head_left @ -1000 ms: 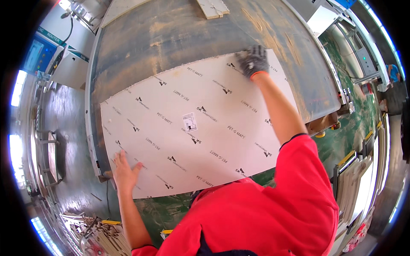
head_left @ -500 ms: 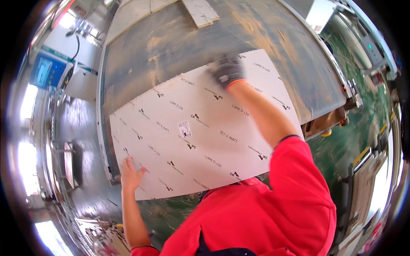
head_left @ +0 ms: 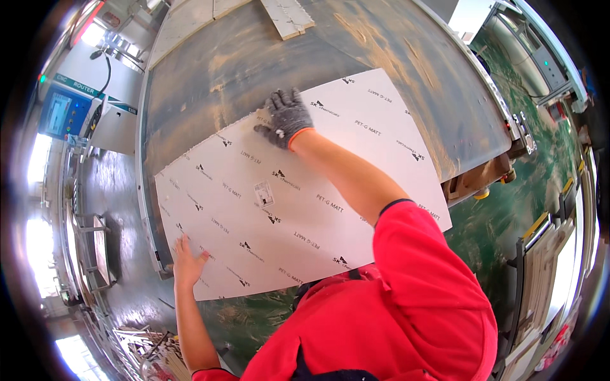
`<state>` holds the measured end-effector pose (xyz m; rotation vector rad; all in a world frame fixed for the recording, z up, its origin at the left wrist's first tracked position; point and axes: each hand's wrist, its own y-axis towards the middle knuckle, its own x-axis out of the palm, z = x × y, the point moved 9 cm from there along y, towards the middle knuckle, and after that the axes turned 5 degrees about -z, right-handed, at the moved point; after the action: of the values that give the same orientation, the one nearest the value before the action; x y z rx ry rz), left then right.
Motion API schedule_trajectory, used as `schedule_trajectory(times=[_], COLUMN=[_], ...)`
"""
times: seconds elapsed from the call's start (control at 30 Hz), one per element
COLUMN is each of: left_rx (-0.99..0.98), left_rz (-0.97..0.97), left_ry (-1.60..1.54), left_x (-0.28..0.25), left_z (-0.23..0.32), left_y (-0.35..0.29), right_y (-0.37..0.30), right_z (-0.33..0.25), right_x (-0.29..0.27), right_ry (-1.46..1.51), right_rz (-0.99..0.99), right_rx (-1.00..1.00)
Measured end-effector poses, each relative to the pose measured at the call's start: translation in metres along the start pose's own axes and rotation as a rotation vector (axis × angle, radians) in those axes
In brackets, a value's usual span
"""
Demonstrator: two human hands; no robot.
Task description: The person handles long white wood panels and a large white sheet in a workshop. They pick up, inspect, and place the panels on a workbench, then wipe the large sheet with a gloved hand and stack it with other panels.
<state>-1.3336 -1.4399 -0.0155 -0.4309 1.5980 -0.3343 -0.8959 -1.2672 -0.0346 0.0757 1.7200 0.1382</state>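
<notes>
A large white board (head_left: 305, 209) with dark printing and a small label lies on the dusty machine table, its near edge by my waist. My right hand (head_left: 286, 119), in a grey glove with an orange cuff, rests on the board's far edge, fingers spread across it. At the near left, my bare left hand (head_left: 189, 259) lies on the board's left edge with fingers outstretched. Neither hand is closed round anything. The board's far edge looks rough, with small chips along it.
The grey table (head_left: 235, 82) is streaked with sawdust. A narrow cut board piece (head_left: 287, 18) lies at its far side. A blue control panel (head_left: 63, 113) stands to the left. Stacked panels (head_left: 546, 273) stand on the right, and scrap strips (head_left: 152, 349) lie at the lower left.
My gloved right hand has moved left along the board's far edge. The view has shifted slightly. My left hand stays on the left edge.
</notes>
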Motion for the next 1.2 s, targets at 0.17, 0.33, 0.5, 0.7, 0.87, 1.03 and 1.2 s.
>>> schedule_trajectory(times=[0.17,0.33,0.5,0.7,0.87,1.03,1.2], left_rx=[0.038,0.027,0.091,0.046,0.04,0.051,0.109], left_rz=[0.028,-0.004,0.083,0.06,0.063,0.024,0.101], left_ry=[-0.005,-0.019,0.035,0.032,0.029,0.036,0.045], left_x=[0.016,0.01,0.012,0.007,0.003,-0.005,0.002], left_z=[-0.017,-0.004,-0.009,-0.008,-0.006,-0.005,-0.017], left_y=[0.001,0.002,-0.002,-0.004,0.0,0.003,0.003], right_y=[-0.026,-0.058,-0.045,-0.019,0.009,0.042,0.068], right_z=[0.161,0.245,0.222,0.11,-0.053,-0.226,-0.366], right_x=[-0.022,-0.044,-0.036,-0.016,0.009,0.035,0.059], right_ry=[-0.193,-0.206,-0.139,-0.159,-0.082,0.024,0.079], right_rz=[-0.079,-0.003,0.014,-0.057,-0.009,0.041,-0.019], right_rx=[0.288,0.404,0.392,0.225,0.024,-0.092,-0.188])
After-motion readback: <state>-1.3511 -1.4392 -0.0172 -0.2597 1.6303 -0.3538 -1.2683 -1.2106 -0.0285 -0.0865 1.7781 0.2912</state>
